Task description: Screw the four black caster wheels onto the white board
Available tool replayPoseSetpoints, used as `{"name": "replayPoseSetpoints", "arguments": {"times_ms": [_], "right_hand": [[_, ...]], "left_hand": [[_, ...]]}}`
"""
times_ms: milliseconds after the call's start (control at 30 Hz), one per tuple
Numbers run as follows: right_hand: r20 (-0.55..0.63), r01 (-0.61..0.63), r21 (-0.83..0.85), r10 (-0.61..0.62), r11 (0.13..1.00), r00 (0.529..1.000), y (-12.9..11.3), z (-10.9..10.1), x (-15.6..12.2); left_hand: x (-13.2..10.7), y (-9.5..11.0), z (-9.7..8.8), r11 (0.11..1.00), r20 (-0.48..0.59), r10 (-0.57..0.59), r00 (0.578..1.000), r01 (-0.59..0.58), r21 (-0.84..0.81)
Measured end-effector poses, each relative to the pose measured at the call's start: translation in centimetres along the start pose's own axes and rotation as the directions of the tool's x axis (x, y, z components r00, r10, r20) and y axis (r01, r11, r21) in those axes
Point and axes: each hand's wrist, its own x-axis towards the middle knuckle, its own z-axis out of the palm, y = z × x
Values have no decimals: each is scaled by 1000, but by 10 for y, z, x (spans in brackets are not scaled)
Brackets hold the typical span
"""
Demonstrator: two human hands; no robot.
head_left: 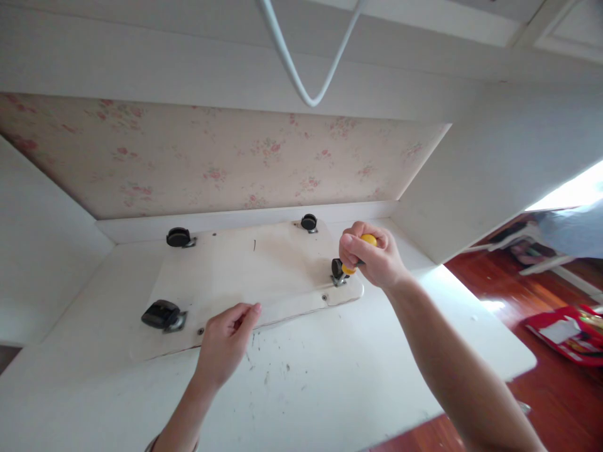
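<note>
A white board (264, 263) with rounded corners lies on the white desk, and black casters are fixed to it. My right hand (372, 251) is wrapped round the yellow handle of a screwdriver (369, 240), held at the front right caster (336, 269); its tip is hidden. Over the board's front edge, my left hand (230, 336) has its fingers curled and the thumb against them. Whatever it may hold is hidden. To its left stand the front left caster (161, 315) and, farther back, another caster (178, 237). A fourth caster (309, 222) is at the back right.
White side panels stand left and right of the white desk (301, 402), with floral wallpaper (254, 157) behind. A white cable (301, 88) hangs from above in front. On the red wooden floor (475, 301) at right lies a red case (565, 336) with things in it.
</note>
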Motion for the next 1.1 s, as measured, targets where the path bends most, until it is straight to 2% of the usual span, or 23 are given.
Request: {"name": "replayPoseSetpoints", "arguments": {"times_ms": [200, 433, 600, 767, 933, 1100], "right_hand": [[-186, 65, -81, -79, 995, 979, 4, 9, -3], [-297, 16, -169, -67, 985, 953, 0, 20, -1], [-454, -8, -312, -142, 950, 880, -7, 29, -5], [-535, 50, -277, -197, 960, 822, -3, 29, -7], [-528, 71, -201, -169, 977, 833, 3, 24, -7], [-435, 80, -30, -85, 996, 896, 6, 13, -7]], "left_hand": [[0, -3, 1, 1000, 8, 10, 1000, -10, 8], [-1, -5, 0, 1000, 26, 11, 1000, -11, -6], [0, -4, 0, 1000, 35, 20, 999, -19, -17], [1, -4, 1, 1000, 34, 31, 999, -31, -4], [1, -7, 1, 999, 36, 33, 999, -32, -16], [1, -6, 1, 1000, 34, 29, 999, -29, 9]]}}
